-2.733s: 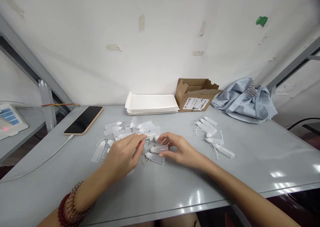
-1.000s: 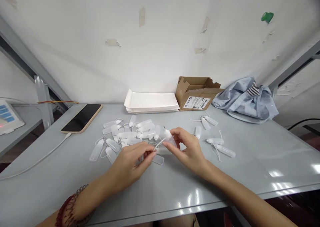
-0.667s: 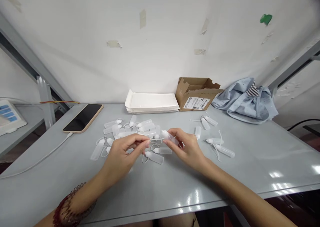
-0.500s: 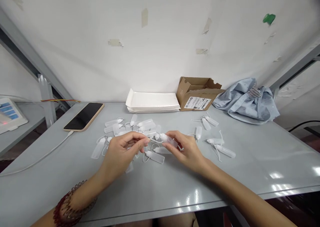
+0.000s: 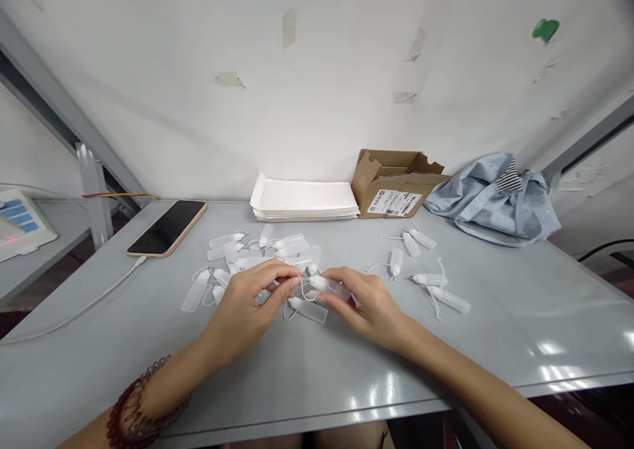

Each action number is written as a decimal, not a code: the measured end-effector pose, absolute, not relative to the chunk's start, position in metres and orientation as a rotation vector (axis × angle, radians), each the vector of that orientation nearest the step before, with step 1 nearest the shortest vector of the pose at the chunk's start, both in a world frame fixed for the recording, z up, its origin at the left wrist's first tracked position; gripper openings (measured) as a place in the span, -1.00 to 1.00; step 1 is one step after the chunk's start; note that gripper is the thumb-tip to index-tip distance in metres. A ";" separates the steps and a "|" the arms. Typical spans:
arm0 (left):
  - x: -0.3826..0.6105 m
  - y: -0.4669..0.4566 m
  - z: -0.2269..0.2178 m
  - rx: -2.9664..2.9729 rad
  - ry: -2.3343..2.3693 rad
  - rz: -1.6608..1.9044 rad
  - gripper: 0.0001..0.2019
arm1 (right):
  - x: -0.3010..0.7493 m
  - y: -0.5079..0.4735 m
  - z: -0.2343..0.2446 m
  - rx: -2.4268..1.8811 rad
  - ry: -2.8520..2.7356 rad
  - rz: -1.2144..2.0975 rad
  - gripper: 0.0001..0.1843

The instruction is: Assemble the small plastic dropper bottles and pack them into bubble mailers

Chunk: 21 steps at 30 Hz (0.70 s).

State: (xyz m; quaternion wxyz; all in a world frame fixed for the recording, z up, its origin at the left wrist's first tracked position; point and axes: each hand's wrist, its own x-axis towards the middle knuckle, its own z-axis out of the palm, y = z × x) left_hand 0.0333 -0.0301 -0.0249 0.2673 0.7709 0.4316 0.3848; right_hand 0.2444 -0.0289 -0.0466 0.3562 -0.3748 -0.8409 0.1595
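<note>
My right hand (image 5: 369,307) grips a small translucent squeeze bottle (image 5: 331,288), lying sideways with its white nozzle pointing left. My left hand (image 5: 247,307) pinches the bottle's tethered cap right at that nozzle tip, fingers closed. Both hands hover just above the grey table (image 5: 317,363). A loose pile of several similar bottles (image 5: 257,257) lies behind and under my hands. Another bottle (image 5: 310,309) rests directly below the held one. A smaller group of bottles (image 5: 426,271) lies to the right.
A phone (image 5: 167,228) on a charging cable lies at the back left. A stack of white sheets (image 5: 304,201), an open cardboard box (image 5: 393,185) and a blue cloth bag (image 5: 495,198) line the wall. A device with blue buttons (image 5: 20,221) sits on a side shelf.
My right hand lifted a bottle with its nozzle up, then lowered and laid it sideways. My left hand brought the tethered cap onto the nozzle. The bottle group on the right has been reshuffled.
</note>
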 end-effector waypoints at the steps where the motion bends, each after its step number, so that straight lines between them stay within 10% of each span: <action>1: 0.033 -0.030 -0.026 2.097 1.159 1.040 -0.86 | 0.244 -0.029 -0.046 -0.965 -2.177 0.415 -0.76; 21: 0.035 -0.026 -0.033 2.370 1.051 1.191 -0.87 | 0.244 -0.031 -0.039 -1.020 -2.231 0.501 -0.76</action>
